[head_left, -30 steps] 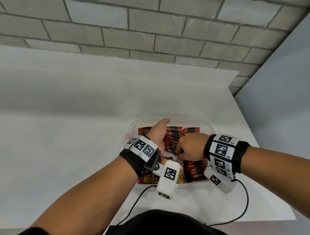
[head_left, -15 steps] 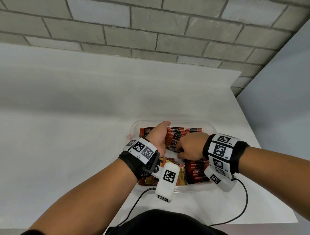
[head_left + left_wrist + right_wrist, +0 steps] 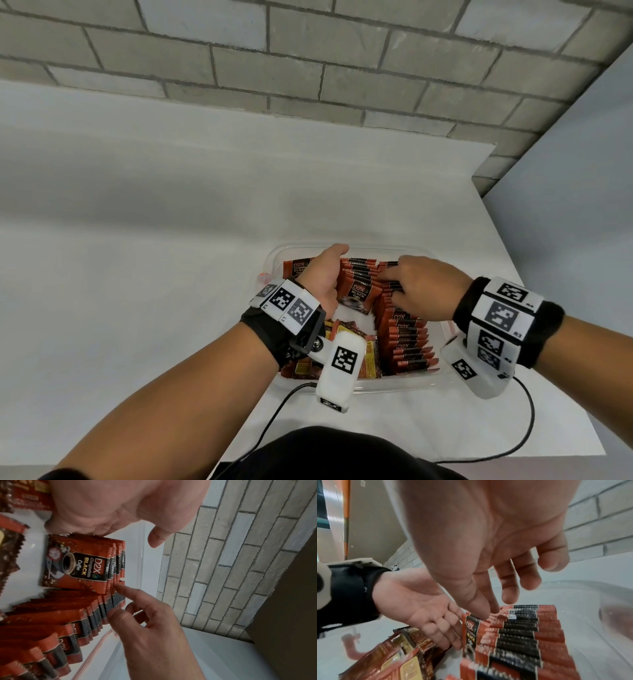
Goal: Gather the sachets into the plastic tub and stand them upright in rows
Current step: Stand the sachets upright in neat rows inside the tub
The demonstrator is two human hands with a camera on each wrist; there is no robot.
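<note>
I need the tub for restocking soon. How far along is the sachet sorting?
Done: most red sachets already stand in rows inside the plastic tub. In hand: the left hand braces the far row with flat fingers while the right hand fingers the sachet tops. Left: the darker sachets in the near left corner look unsorted.

A white counter point(image 3: 171, 274) fills the left and middle of the head view, ending at a brick wall along the top. A clear plastic tub point(image 3: 404, 382) sits on it at lower centre-right, with two black cables point(image 3: 529, 411) trailing below it.
</note>
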